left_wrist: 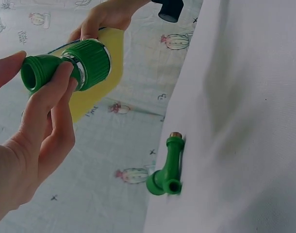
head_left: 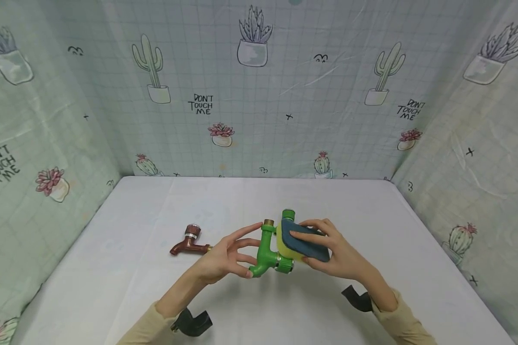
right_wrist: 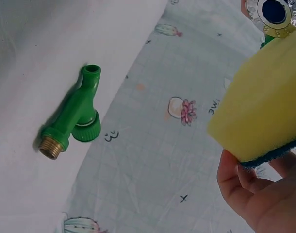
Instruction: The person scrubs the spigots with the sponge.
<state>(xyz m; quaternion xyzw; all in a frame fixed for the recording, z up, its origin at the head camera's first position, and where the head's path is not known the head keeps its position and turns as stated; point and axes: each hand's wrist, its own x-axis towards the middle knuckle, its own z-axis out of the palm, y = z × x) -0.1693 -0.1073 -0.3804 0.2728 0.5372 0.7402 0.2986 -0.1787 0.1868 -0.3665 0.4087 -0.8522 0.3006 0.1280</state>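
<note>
LH (head_left: 222, 258): 1 grn tap (head_left: 265, 254) | RH (head_left: 337, 255): 1 sponge (head_left: 302, 246) | tbl (head_left: 112, 282): 2 taps (head_left: 189, 247) (left_wrist: 173, 158)

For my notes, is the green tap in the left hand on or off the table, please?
Off: in the left wrist view, the left hand holds the green tap clear of the table.

black "DON'T TOUCH ME" lettering (head_left: 200, 104), repeated across cactus-patterned cloth (head_left: 259, 134), small x marks (head_left: 289, 116) on it too

Cactus-print cloth (head_left: 259, 124) behind white table (head_left: 354, 201)
</note>
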